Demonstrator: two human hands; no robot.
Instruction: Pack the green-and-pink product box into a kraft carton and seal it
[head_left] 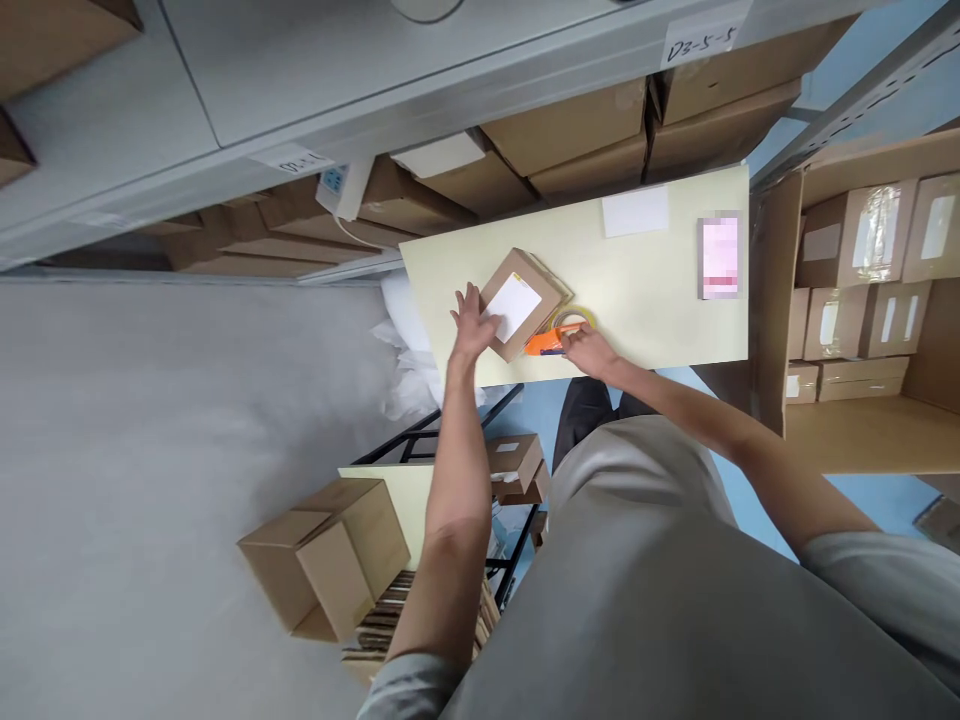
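A small cardboard box (525, 285) with a white label (514, 306) on top lies on the pale yellow table (645, 290). My left hand (472, 322) rests against the box's left side, fingers spread. My right hand (589, 350) is closed on an orange tape dispenser (551, 340) that holds a roll of tape, pressed at the box's near right edge.
A white sheet (635, 211) and a pink item (720, 256) lie farther along the table. Grey shelving (300, 110) with brown cartons stands behind. A large open carton (862, 300) of small boxes sits to the right. A low cart (450, 480) carries more cardboard boxes (330, 555).
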